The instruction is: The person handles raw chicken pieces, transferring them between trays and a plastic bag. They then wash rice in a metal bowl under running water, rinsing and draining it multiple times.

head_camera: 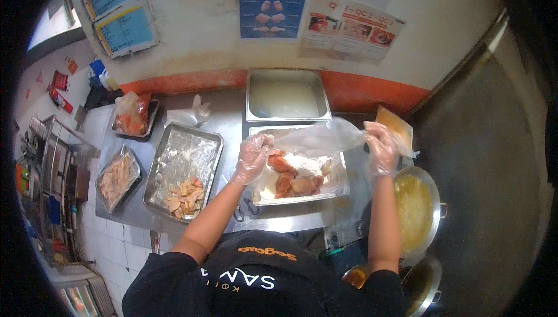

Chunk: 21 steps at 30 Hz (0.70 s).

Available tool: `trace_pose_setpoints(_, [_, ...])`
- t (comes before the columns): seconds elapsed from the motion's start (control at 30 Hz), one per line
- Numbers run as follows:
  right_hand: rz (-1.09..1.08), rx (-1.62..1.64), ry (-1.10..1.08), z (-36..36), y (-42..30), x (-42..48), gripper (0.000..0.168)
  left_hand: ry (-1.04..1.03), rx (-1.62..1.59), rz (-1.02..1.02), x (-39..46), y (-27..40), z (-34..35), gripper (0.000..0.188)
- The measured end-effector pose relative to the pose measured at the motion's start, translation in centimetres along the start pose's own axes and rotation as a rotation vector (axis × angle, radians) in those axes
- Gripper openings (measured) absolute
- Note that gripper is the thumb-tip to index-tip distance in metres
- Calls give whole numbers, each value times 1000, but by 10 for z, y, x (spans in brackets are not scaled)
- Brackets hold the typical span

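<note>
A clear plastic bag (pixel 324 137) is stretched between my two hands, both in thin clear plastic gloves. My left hand (pixel 253 156) grips one end of it, above the left edge of a metal pan (pixel 335 193). The other end is in my right hand (pixel 381 149), to the right of that pan. Below the bag, pieces of raw marinated meat (pixel 285 179) lie in the pan on white flour (pixel 305 161). Behind stands a deep metal pan (pixel 285 118) holding pale liquid.
Left on the steel table are a metal tray (pixel 152 186) with pale strips, a wrapped tray of pale meat (pixel 117 177) and a bagged tray of reddish food (pixel 133 121). Tongs or scissors handles (pixel 251 207) lie near the front edge. Two oil pans (pixel 416 212) stand at right.
</note>
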State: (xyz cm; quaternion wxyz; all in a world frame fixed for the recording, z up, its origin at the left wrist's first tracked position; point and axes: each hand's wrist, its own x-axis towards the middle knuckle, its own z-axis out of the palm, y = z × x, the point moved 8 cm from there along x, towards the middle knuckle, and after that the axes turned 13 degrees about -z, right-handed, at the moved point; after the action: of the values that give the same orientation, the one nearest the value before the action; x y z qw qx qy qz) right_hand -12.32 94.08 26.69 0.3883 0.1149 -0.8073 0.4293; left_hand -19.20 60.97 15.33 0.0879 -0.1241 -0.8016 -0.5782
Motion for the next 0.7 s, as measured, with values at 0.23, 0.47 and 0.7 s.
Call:
trace_pose_setpoints(0.23, [537,441,333,23,31,-70,40,333,178,250,-23,16,-132,22])
trace_pose_setpoints(0.47, [783,560,252,131,9,-149,38,835,1110,142,-106,31,-362,23])
trace_pose_setpoints(0.7, [713,493,-89,237,-36,-160,43,1249,1228,-87,-189,-25,-658,16])
